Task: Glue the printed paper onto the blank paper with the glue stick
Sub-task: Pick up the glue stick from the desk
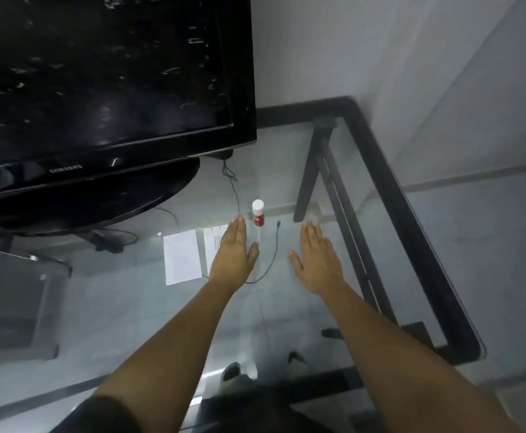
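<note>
- Plainly nothing is held: the left grip (232,256) and the right grip (316,257) are both stretched out flat, fingers straight and close together, palms down over the glass worktop (393,189). I cannot tell whether they rest on the glass or hover above it.
- Just beyond and left of the left grip lies the blank paper (182,257), flat on the glass near the middle of the worktop.
- Beside it, toward the right edge, lies the printed paper (213,242); the left grip covers its right part in this view.
- Both sheets look thin, light and limp. Lying flat on smooth glass, they will likely be hard to pinch from above, so raising a corner with a fingertip seems the better way to take hold.
- Glass is slippery, so a sheet will probably slide under the glue; the free grip should press it down.
- A thin black cable (274,251) curves across the glass between the two grips.
- Farther on, between the fingertips of both grips, the glue stick (258,214) stands upright, white cap on top, red body below.
- It looks light, stiff and easy to tip; I would take it round the red body and pull the cap with the other grip.
- A TV (99,73) fills the far left of the worktop.
</note>
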The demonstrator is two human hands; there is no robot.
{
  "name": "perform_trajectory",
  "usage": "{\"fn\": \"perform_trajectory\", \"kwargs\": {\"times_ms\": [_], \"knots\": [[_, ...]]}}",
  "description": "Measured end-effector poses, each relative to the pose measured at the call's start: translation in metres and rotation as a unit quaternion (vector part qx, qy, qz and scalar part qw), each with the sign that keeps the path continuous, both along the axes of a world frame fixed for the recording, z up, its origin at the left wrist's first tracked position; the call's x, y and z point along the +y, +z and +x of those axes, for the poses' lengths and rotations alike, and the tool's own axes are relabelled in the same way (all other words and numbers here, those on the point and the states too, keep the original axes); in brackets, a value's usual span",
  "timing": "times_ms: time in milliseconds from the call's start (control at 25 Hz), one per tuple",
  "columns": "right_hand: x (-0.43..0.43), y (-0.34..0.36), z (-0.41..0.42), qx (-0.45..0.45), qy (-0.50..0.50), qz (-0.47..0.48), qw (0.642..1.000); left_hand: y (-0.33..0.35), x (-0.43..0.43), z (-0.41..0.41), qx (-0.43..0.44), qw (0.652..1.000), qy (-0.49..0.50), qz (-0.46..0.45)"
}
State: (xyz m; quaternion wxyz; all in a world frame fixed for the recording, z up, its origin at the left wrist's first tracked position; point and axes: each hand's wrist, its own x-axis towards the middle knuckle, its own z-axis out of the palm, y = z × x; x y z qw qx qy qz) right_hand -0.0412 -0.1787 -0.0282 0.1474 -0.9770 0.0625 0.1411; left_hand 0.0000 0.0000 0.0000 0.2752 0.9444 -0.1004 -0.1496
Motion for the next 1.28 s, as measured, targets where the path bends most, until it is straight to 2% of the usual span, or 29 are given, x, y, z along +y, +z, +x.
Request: {"fn": "perform_trajectory", "kwargs": {"times_ms": [120,320,520,720,840,960,1040,1120,1280], "knots": [[0.0,-0.012,0.004,-0.014,-0.016,-0.012,1.0,-0.004,-0.015,0.013,-0.019,0.994,0.086,-0.061],[0.0,-0.029,0.002,-0.055,-0.013,-0.035,0.998,-0.016,-0.034,0.031,-0.034,0.973,0.163,-0.161],[0.0,-0.033,0.002,-0.062,-0.009,-0.038,0.997,-0.021,-0.04,0.035,-0.035,0.97,0.163,-0.176],[0.0,-0.029,0.001,-0.055,-0.012,-0.013,0.998,-0.008,-0.029,0.033,-0.034,0.974,0.098,-0.199],[-0.006,-0.01,0.015,-0.1,-0.065,0.085,0.989,0.003,-0.018,0.032,-0.052,0.972,0.083,-0.213],[-0.014,0.028,0.047,-0.127,-0.191,0.274,0.934,0.013,-0.01,0.033,-0.049,0.963,0.109,-0.243],[-0.014,0.053,0.062,-0.101,-0.196,0.369,0.903,0.018,-0.008,0.034,-0.049,0.964,0.104,-0.238],[-0.006,0.068,0.07,-0.07,-0.164,0.421,0.89,0.02,-0.006,0.035,-0.058,0.968,0.089,-0.228],[0.001,0.073,0.079,-0.06,-0.157,0.451,0.876,0.023,-0.009,0.037,-0.066,0.973,0.06,-0.213]]}}
